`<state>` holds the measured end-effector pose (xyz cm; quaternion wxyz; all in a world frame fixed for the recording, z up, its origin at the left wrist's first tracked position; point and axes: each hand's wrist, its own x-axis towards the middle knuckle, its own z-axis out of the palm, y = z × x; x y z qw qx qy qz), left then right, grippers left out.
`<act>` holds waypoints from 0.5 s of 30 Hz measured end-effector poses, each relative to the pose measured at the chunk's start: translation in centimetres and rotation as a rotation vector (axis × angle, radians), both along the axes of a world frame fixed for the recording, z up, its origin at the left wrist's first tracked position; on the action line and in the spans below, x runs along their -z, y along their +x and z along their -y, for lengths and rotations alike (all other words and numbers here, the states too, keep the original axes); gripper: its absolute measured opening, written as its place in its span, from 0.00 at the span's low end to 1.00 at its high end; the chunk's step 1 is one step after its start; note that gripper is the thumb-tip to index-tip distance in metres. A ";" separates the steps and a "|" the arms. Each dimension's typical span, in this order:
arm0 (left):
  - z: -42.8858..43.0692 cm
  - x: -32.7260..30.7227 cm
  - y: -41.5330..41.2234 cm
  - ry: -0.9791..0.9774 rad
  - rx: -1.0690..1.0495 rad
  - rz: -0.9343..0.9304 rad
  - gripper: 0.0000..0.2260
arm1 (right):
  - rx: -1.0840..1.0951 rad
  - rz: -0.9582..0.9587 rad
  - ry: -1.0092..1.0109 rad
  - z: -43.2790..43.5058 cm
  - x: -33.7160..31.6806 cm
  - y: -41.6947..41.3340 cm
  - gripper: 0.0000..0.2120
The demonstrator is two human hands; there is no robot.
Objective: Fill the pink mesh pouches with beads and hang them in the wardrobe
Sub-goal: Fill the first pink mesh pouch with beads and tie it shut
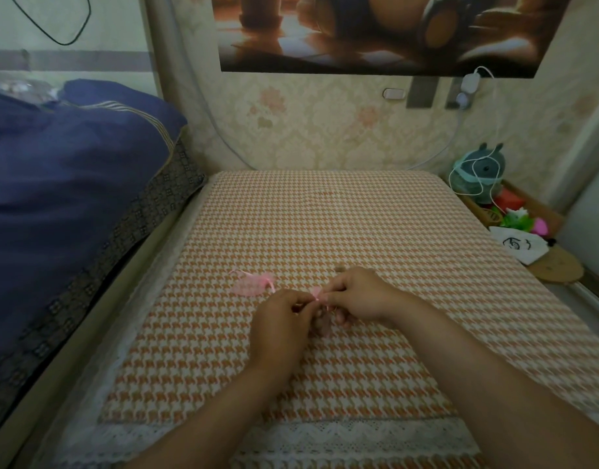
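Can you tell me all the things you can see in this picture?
flat pink pouch: one, pink, lying on the cloth left of the hands
held pink pouch: one, pink, between both hands, mostly hidden
cloth: one, orange and white checks with a white lace edge, spread in the middle
bedding: one pile, dark blue, on the left
poster: one, brown tones, on the wall at the top
charger: one, white, on the wall under the poster
plush toy: one, grey-green, right corner
white bag: one, white with a black drawing, right edge
left hand: one, pinches the held pouch
right hand: one, pinches the same pouch
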<state>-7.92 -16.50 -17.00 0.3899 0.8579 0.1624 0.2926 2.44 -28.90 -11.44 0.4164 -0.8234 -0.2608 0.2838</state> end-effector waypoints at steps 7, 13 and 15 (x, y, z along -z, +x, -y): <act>-0.6 -0.3 0.0 -0.010 0.011 -0.079 0.04 | -0.015 0.067 0.001 0.3 -0.1 0.5 0.04; -1.0 -0.7 0.4 -0.024 -0.039 -0.182 0.05 | 0.009 0.288 -0.094 0.9 0.0 1.4 0.05; -0.9 -0.6 0.6 -0.044 -0.061 -0.219 0.05 | 0.014 0.314 -0.141 0.7 0.2 1.2 0.08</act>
